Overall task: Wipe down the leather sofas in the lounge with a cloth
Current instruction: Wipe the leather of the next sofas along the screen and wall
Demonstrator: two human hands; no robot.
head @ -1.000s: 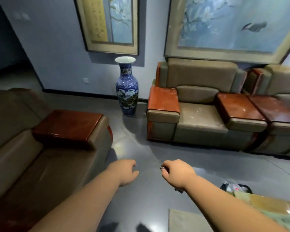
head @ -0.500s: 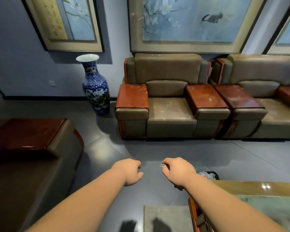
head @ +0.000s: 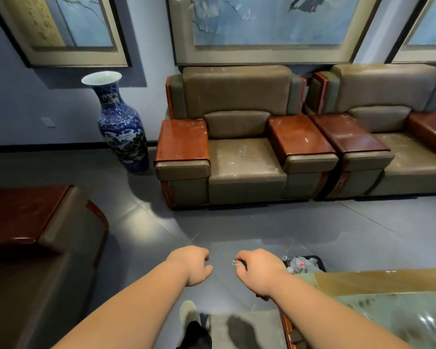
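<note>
Ahead, two leather sofas (head: 247, 157) stand side by side against the far wall, both hands held out over the floor.

Nearest sofa (head: 35, 260) runs along the left edge of the floor; a blue-and-white vase (head: 120, 124) stands at the far sofa's left arm, and a small bin (head: 303, 264) sits by the table (head: 388, 306) at lower right. Right hand (head: 258, 270) is curled, pinching something small and dark, too small to name. Left hand (head: 190, 264) is loosely curled; what it holds, if anything, cannot be told. No cloth shows.

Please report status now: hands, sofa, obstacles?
Left hand curled, empty. Right hand pinches small grey item. Dusty sofa ahead, untouched. Floor between looks open.
</note>
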